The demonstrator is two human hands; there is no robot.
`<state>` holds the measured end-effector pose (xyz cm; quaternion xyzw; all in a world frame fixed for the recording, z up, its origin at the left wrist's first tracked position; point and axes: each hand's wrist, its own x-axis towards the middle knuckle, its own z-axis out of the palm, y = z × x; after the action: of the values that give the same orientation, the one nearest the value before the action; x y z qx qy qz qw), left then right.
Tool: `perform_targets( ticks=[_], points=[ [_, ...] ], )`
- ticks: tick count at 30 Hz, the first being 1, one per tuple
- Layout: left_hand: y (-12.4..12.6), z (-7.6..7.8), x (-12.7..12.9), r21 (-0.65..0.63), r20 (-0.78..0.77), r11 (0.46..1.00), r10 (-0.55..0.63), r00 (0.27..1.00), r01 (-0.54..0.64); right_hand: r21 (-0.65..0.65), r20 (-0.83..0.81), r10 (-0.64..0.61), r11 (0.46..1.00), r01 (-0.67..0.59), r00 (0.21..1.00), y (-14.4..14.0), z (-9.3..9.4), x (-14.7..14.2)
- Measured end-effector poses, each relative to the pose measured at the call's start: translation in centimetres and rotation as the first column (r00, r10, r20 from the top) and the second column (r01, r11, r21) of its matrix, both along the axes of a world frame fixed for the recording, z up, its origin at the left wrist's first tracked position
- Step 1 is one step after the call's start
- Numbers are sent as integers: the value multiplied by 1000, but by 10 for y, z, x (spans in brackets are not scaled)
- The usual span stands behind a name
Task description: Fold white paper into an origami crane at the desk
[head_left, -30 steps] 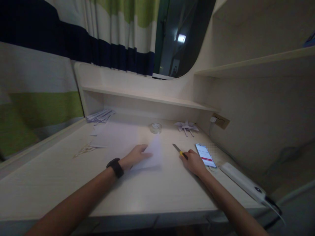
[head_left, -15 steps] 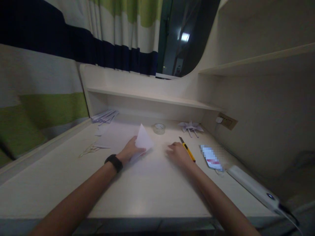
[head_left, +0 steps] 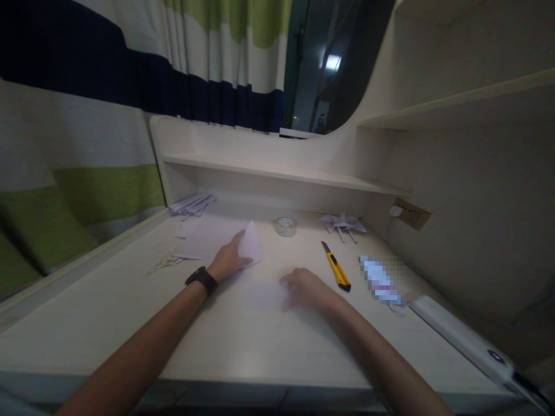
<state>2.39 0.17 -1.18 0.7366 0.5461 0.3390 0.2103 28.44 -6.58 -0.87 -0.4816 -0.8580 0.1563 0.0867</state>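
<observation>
- Moved since half a second ago: right hand [head_left: 306,287] off the yellow utility knife [head_left: 336,267], now lying flat, fingers spread, on the pale sheet of paper [head_left: 255,277] left of the knife.
- Left hand [head_left: 229,260], black band at the wrist, pinching a raised corner of the same thin white sheet, further left of the knife.
- Clear roll of tape [head_left: 287,226] just behind and left of the knife; folded paper crane [head_left: 342,223] behind it.
- Smooth pale wood-grain desk [head_left: 260,346] under the knife; paper strips [head_left: 191,204] far left.
</observation>
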Motion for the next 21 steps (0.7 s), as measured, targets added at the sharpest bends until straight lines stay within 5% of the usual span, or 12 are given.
perform_targets(
  ticks=[6,11,16,21],
  points=[
    [9,3,-16,19,59,982,-187,981,186,10,-46,-28,1000,28,999,1,0,13],
    [8,4,-20,-39,81,936,-345,935,349,-102,-125,-80,993,67,989,0,4,22],
    [9,9,7,-47,0,912,-407,913,407,-216,-347,-52,976,-26,936,11,10,48],
    [21,13,52,1,-50,894,-448,892,449,-334,-646,-177,940,-67,743,18,15,75]
  ],
)
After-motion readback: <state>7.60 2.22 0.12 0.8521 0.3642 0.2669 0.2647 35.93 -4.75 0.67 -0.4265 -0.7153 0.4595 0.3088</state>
